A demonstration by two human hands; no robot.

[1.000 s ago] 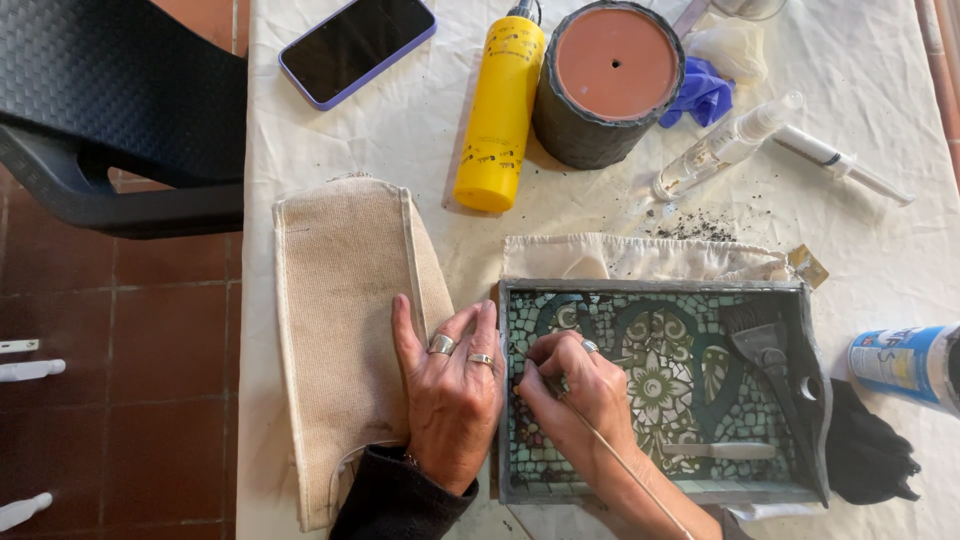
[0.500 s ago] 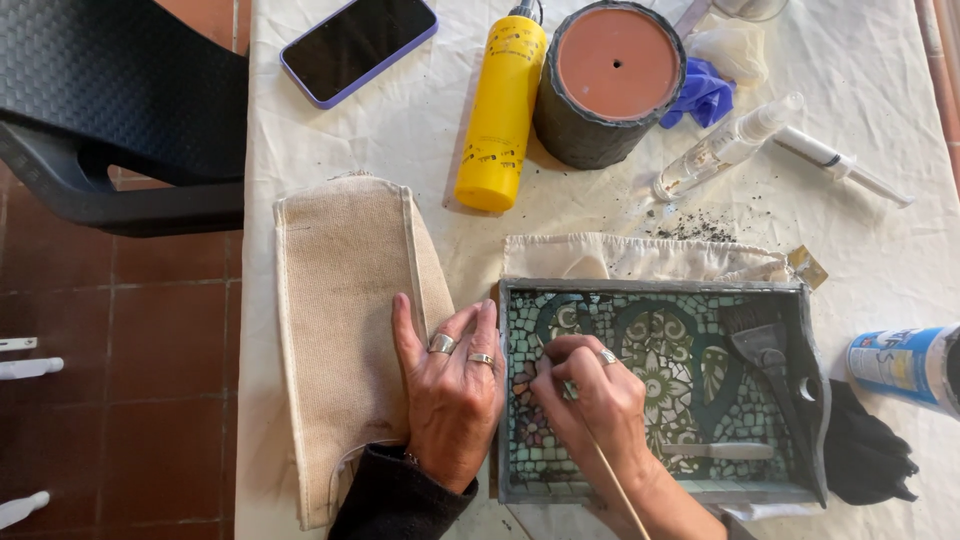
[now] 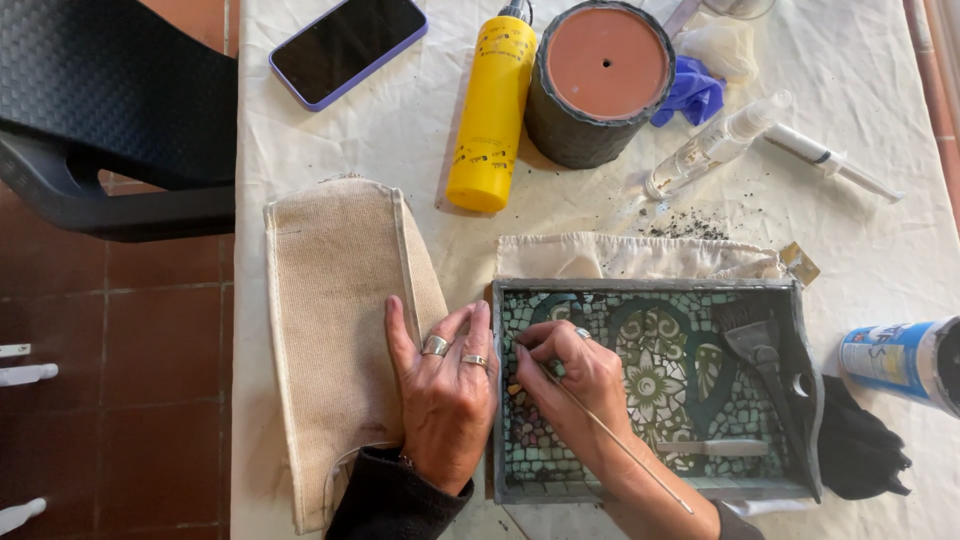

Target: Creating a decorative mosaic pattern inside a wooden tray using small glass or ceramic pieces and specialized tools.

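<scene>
A grey tray [image 3: 808, 350] with a green and white mosaic floor lies in front of me. My right hand [image 3: 575, 385] is inside its left part, pinching a thin wooden stick [image 3: 625, 448] whose tip touches the tiles near the left wall. My left hand [image 3: 445, 395] lies flat beside the tray's left wall, fingers spread, two rings on it, resting partly on a beige canvas bag [image 3: 330, 320]. A small brush [image 3: 760, 345] and a flat tool [image 3: 715, 448] lie inside the tray on the right.
On the white cloth: a yellow bottle [image 3: 490, 110], an upturned terracotta pot [image 3: 598, 80], blue glove [image 3: 692, 92], clear spray bottle [image 3: 715, 145], syringe [image 3: 830, 162], phone [image 3: 348, 45], a blue-white tube [image 3: 895, 358], black cloth [image 3: 860, 450]. A dark chair [image 3: 110, 120] stands left.
My right hand has shifted slightly left and down inside the tray, bringing the stick's tip toward the left wall. The left hand has stayed put.
</scene>
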